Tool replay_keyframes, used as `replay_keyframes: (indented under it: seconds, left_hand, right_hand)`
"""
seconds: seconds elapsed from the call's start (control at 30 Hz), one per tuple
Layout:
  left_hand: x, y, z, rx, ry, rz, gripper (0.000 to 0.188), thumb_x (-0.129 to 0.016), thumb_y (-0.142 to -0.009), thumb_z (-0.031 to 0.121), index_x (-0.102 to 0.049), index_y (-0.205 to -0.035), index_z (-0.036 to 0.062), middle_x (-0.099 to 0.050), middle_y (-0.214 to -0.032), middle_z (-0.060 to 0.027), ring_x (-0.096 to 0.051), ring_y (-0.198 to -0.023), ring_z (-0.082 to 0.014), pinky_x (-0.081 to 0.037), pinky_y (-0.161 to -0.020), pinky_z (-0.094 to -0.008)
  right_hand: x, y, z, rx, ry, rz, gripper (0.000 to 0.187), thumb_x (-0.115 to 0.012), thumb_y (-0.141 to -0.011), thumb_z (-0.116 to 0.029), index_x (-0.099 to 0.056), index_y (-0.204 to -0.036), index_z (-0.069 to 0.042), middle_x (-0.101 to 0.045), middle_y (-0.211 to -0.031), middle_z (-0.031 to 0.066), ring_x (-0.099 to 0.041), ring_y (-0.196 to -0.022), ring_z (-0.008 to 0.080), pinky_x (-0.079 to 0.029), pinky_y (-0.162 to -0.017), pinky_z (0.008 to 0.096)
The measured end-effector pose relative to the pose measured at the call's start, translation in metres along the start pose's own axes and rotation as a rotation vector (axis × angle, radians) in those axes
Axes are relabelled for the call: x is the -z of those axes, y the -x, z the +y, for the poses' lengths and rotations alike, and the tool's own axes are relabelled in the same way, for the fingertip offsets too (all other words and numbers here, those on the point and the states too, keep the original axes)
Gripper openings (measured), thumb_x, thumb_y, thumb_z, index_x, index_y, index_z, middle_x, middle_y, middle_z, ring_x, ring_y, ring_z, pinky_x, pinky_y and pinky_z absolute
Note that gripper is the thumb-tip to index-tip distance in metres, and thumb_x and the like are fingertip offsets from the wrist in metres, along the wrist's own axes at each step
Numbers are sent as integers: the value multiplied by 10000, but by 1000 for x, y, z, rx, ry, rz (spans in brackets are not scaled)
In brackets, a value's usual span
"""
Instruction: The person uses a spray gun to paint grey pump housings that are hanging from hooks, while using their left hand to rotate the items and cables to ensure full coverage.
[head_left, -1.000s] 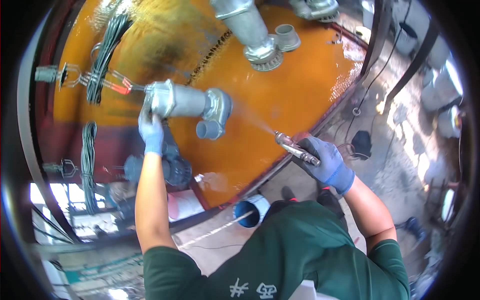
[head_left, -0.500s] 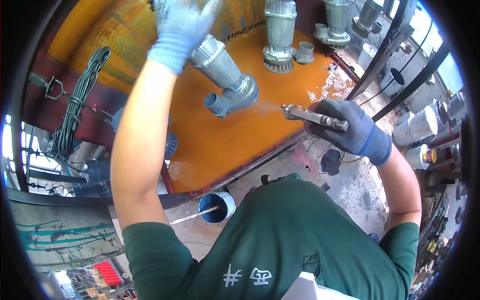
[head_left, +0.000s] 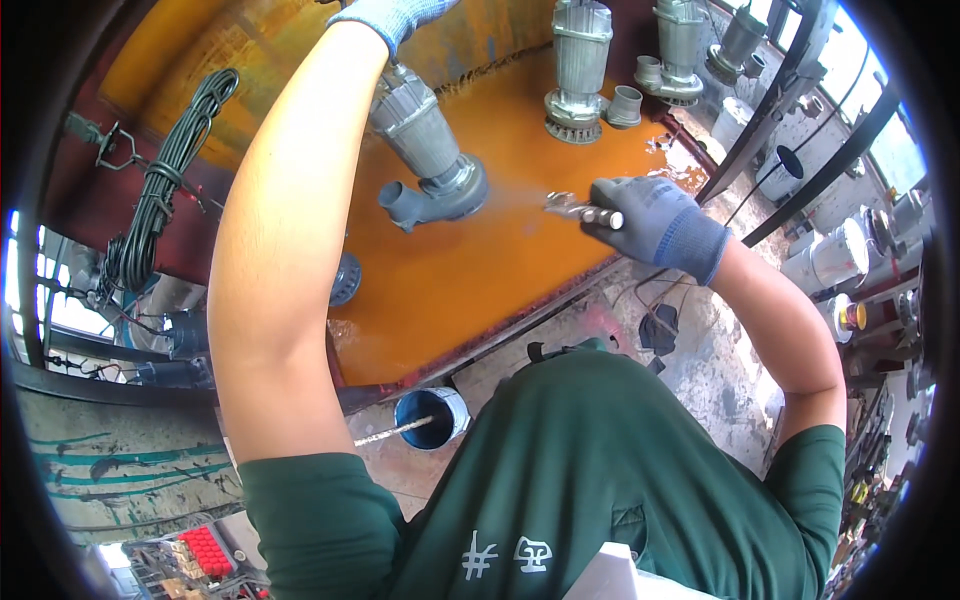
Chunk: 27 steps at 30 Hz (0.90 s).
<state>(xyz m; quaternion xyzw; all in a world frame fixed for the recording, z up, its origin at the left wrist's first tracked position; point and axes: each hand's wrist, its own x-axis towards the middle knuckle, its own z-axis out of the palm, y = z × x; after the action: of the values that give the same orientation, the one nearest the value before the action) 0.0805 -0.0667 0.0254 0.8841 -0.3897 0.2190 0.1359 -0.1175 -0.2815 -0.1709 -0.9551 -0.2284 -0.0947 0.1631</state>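
Note:
My right hand (head_left: 655,225), in a grey-blue knit glove, grips a metal spray gun (head_left: 580,210). A pale mist leaves its nozzle toward a grey-blue submersible pump (head_left: 425,130). That pump hangs tilted, its round casing and side outlet lowest, over a tray of orange liquid (head_left: 480,290). At the top edge, my left hand (head_left: 395,18) in a light blue glove is just above the pump. Its fingers are mostly cut off by the picture edge, so whether it holds the pump's top is hidden.
More grey pumps (head_left: 580,70) hang at the back right. A coiled black cable (head_left: 175,180) hangs at left. By my body stands a blue-stained bucket (head_left: 435,415) with a stick in it. Dark frame posts (head_left: 775,100) and white buckets (head_left: 840,255) are at right.
My left hand has gone up toward the top edge. The spray gun and my right hand have moved left and slightly up. The sprayed pump appears farther left.

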Motion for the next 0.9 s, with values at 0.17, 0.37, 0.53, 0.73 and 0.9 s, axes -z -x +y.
replay_keyframes:
  seconds: [0.17,0.37,0.53,0.73,0.9]
  left_hand:
    - [-21,20,-39,-49,-147,242,644,-676,-971,424,-556,-1501,78,-599,-1447,-236,-566,-1341,-401,-437,-1157,-462]
    - [-22,27,-40,-82,-186,298,588,-695,-961,392,-604,-1423,39,-619,-1406,-227,-593,-1296,-400,-467,-1123,-459]
    - [-19,30,-31,-114,-264,320,421,-689,-947,382,-684,-1213,56,-689,-1228,-201,-653,-1145,-398,-519,-1003,-483]
    - [8,30,9,156,-158,63,387,-676,-951,392,-706,-1176,78,-711,-1152,-187,-676,-1082,-381,-545,-947,-480]
    - [-3,35,-18,9,-293,282,438,-670,-956,403,-684,-1241,70,-712,-1222,-183,-681,-1135,-377,-538,-1001,-456]
  right_hand:
    - [-4,-12,0,-221,-296,-107,257,-727,-950,-280,-631,-951,-42,-694,-783,167,-710,-788,359,-534,-723,456]
    - [-23,-24,-3,-290,-593,-226,261,-712,-961,-305,-658,-973,-49,-734,-763,90,-737,-736,261,-559,-721,392]
    - [-22,-47,-15,-388,-599,-175,315,-711,-969,-373,-645,-993,-66,-702,-742,109,-724,-799,315,-545,-754,465]
    - [-41,-59,30,-236,-121,-18,383,-697,-971,-419,-607,-1028,-52,-708,-920,216,-692,-932,419,-527,-823,531]
    - [-23,-41,27,-333,-505,-148,320,-695,-972,-382,-644,-1013,-69,-734,-772,102,-741,-779,288,-560,-763,438]
